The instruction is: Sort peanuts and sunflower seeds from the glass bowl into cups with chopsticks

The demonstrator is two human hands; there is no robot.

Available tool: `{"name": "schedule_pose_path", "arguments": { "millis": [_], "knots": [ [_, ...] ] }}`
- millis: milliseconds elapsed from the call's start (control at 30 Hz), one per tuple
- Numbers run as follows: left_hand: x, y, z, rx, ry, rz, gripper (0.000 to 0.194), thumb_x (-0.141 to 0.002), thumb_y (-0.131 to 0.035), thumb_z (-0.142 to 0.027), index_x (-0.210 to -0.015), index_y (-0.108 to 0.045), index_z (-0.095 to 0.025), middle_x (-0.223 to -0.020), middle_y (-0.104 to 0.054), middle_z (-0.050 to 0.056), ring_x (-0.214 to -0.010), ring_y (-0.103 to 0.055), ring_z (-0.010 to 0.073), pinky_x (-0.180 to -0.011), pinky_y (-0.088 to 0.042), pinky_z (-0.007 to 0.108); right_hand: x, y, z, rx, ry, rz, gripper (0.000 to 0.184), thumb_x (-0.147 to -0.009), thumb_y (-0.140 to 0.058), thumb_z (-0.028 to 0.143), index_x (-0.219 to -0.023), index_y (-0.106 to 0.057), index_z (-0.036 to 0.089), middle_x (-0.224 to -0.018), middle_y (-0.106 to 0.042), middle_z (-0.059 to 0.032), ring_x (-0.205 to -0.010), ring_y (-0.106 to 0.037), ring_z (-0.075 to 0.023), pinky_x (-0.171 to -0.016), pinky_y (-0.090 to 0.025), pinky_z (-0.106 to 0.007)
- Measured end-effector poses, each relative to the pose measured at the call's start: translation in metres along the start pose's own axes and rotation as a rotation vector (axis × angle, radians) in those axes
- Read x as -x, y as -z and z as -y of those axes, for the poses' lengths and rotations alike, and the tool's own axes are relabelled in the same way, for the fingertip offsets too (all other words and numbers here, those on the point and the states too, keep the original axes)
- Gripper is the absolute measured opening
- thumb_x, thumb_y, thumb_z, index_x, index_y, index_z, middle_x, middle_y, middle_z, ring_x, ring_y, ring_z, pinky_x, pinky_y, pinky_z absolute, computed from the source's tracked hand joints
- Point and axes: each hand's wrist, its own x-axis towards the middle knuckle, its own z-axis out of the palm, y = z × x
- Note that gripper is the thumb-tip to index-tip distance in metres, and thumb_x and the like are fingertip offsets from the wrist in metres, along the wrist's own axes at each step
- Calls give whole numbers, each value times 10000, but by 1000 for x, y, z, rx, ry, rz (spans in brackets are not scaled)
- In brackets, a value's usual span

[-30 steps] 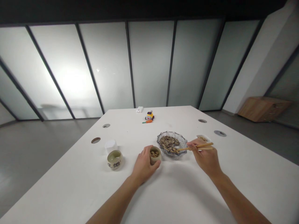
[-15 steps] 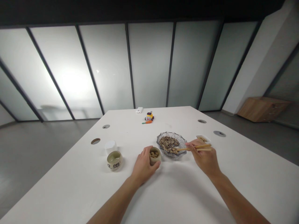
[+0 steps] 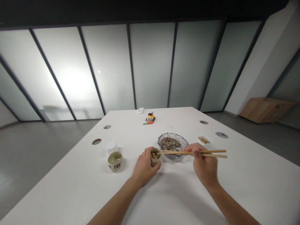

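My left hand [image 3: 145, 165] is wrapped round a small ceramic cup [image 3: 156, 162] on the white table, with light brown nut-like pieces [image 3: 155, 155] inside it. In my right hand [image 3: 203, 162] is a pair of wooden chopsticks [image 3: 211, 152], pointing left. Their tips reach the cup's mouth, over the pieces; whether they pinch one I cannot tell. Just behind them stands a clear glass bowl [image 3: 184, 142] holding dark striped seeds [image 3: 170, 143], which look like sunflower seeds. Past my right hand sits a small white dish [image 3: 209, 142] with more light brown pieces.
A second ceramic cup [image 3: 115, 165] with dark characters stands left of my left hand, and a white box-like object [image 3: 112, 147] is behind it. Farther back lie a yellow toy vehicle [image 3: 150, 117], a toy carrot [image 3: 148, 123] and a white device [image 3: 140, 110]. Round holes [image 3: 96, 142] pierce the tabletop.
My right hand has brought the chopstick tips from the glass bowl leftward to the cup's mouth. The left hand stays on its cup. The small white dish is now less covered.
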Motion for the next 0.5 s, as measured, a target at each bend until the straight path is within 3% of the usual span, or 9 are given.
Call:
{"name": "schedule_pose_path", "arguments": {
  "millis": [200,333,500],
  "knots": [
    [1,1,-1,-6,13,14,623,-843,-699,-343,-1422,-486,-254,-1440,-587,105,-1295,-582,303,-1148,-425,441,-16,20,-9,211,27,-79,525,-1028,-517,625,-730,-696,232,-717,-727,-55,-705,-698,-217,-673,-544,-337],
    [1,0,1,1,-1,3,623,-846,-702,-339,-1425,-487,-252,-1441,-586,103,-1289,-584,303,-1153,-427,451,-22,30,-25,332,5,29,578,-1008,-480,696,-717,-681,238,-668,-723,-52,-653,-701,-229,-628,-531,-339],
    [0,0,1,-2,1,-1,625,-839,-715,-332,-1419,-497,-256,-1426,-598,102,-1273,-597,298,-1144,-436,446,-20,24,-31,363,-6,200,545,-1004,-517,677,-747,-716,239,-647,-723,-37,-604,-683,-214,-559,-495,-317]
  ]
}}
